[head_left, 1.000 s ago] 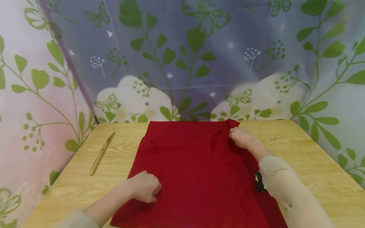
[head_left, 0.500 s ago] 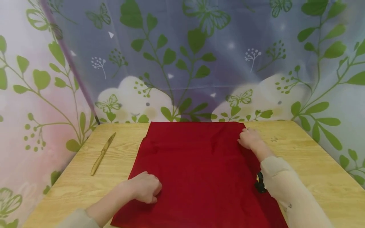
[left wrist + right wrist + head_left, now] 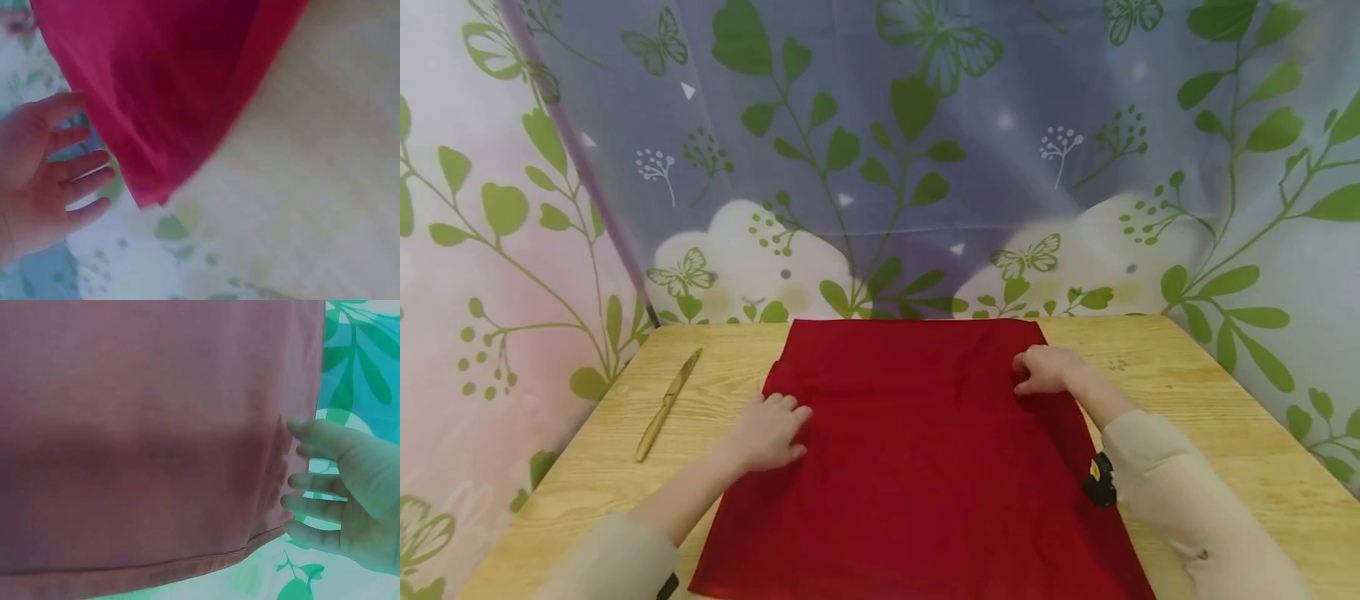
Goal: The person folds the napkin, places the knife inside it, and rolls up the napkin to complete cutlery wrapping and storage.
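Observation:
A red cloth lies spread over the middle of the wooden table, with soft creases near its far part. My left hand is over the cloth's left side, fingers spread and loose. In the left wrist view that hand has its fingers apart, beside an edge of the red cloth. At the far right edge of the cloth is my right hand. The right wrist view has its fingers extended and parted at the cloth's side, pinching nothing; there the cloth looks dull pink.
A gold-coloured knife lies on the table to the left of the cloth, blade pointing away. Behind the table hangs a curtain printed with leaves and butterflies. A black wrist device shows at the right sleeve.
My left hand has moved forward from the cloth's near left and uncurled. The right hand first drew the far right corner outward and flat, then let go and came slightly back.

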Available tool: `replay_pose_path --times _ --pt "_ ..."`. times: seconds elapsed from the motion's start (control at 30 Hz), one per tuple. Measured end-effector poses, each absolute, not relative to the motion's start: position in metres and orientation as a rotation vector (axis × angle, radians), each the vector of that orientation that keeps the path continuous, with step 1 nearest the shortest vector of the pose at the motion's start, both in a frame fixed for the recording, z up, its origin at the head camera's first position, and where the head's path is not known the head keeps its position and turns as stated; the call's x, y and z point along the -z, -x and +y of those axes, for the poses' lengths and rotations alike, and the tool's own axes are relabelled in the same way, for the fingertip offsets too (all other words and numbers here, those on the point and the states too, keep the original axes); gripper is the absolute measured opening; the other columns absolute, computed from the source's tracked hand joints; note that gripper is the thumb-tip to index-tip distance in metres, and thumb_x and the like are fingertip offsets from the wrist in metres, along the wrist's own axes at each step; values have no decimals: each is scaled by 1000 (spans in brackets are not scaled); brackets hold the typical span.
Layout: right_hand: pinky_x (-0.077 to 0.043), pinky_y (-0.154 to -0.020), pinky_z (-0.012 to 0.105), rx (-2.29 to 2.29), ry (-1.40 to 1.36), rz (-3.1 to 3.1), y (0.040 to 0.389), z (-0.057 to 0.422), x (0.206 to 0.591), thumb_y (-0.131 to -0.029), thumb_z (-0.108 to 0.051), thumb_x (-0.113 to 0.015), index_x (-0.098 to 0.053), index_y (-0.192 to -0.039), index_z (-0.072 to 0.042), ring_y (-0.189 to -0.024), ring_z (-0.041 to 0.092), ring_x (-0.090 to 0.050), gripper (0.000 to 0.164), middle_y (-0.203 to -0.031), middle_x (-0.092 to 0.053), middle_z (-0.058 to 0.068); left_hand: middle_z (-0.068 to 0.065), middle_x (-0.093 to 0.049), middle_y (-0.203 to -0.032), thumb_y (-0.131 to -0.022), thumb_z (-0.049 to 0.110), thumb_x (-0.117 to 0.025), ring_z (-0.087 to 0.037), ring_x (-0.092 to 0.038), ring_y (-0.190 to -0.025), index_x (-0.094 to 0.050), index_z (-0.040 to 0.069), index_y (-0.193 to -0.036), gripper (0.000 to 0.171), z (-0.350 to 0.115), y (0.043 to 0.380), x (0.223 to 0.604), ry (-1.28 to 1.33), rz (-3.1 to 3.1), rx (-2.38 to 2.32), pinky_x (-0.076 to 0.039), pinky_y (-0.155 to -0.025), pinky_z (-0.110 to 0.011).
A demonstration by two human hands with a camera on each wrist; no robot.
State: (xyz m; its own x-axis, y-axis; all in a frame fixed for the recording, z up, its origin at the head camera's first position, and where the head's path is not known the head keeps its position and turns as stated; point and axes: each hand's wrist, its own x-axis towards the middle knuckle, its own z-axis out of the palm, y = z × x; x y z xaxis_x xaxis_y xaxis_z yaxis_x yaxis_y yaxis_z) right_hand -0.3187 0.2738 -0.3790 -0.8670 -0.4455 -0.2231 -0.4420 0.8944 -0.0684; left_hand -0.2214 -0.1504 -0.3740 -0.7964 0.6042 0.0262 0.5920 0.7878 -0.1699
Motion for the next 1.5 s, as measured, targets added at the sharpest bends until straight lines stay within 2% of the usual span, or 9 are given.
replay_pose_path --times 0.13,0.27,0.5,0.73,0.97,1.1,1.23,1.37,1.5 --pt "-44 -84 46 48 683 2782 313 269 381 -86 -31 -65 -56 -122 -4 -99 30 -53 46 -107 -53 15 -12 -56 -105 -81 30 -68 -32 -52 -99 -59 6 -114 42 -161 248 374 878 -2872 -334 -39 -82 -50" --pt "-45 -81 45 30 688 2788 311 267 384 -86 -31 -65 -56 -122 -4 -94 29 -54 46 -104 -52 15 -12 -56 -112 -86 33 -63 -32 -51 -107 -57 7 -121 44 -167 263 378 847 -2956 -463 -37 -89 -51" --pt "-45 -81 45 24 704 2804 310 268 385 -85 -29 -65 -56 -121 -4 -92 28 -55 45 -104 -52 15 -14 -59 -108 -87 35 -61 -36 -52 -106 -62 4 -111 39 -172 269 386 746 -3128 -432 -35 -90 -55" --pt "-45 -80 45 58 689 2823 308 271 384 -84 -29 -66 -57 -120 -4 -91 28 -55 45 -104 -52 16 -16 -59 -112 -85 38 -62 -36 -55 -103 -62 4 -113 44 -179 268 386 730 -3165 -298 -36 -86 -55" --pt "-45 -81 46 83 640 2827 305 273 381 -86 -29 -64 -54 -125 -2 -92 31 -56 48 -109 -49 20 -14 -61 -105 -83 45 -62 -33 -56 -98 -66 5 -102 44 -179 265 380 704 -3189 -336 -38 -84 -53" --pt "-44 -84 48 57 630 2824 304 273 381 -87 -28 -62 -53 -126 -2 -98 34 -55 48 -114 -48 22 -15 -61 -108 -83 49 -61 -33 -56 -98 -67 6 -95 45 -178 264 379 694 -3176 -369 -38 -85 -52" --pt "-43 -86 49 34 614 2815 304 272 382 -87 -28 -61 -52 -127 -3 -103 36 -52 48 -117 -48 23 -13 -62 -99 -84 50 -58 -31 -56 -93 -68 8 -86 44 -174 263 379 699 -3155 -406 -39 -84 -50" --pt "-41 -88 50 -3 607 2813 303 272 384 -88 -29 -60 -51 -129 -3 -110 39 -48 49 -121 -47 24 -13 -61 -94 -84 51 -57 -31 -56 -90 -67 5 -89 47 -173 262 382 697 -3154 -404 -38 -82 -49" --pt "-41 -88 51 -26 592 2814 301 273 385 -89 -29 -59 -50 -131 -4 -112 41 -45 50 -123 -45 25 -14 -61 -98 -84 51 -58 -32 -56 -93 -65 3 -99 51 -172 262 385 693 -3156 -389 -38 -82 -49"
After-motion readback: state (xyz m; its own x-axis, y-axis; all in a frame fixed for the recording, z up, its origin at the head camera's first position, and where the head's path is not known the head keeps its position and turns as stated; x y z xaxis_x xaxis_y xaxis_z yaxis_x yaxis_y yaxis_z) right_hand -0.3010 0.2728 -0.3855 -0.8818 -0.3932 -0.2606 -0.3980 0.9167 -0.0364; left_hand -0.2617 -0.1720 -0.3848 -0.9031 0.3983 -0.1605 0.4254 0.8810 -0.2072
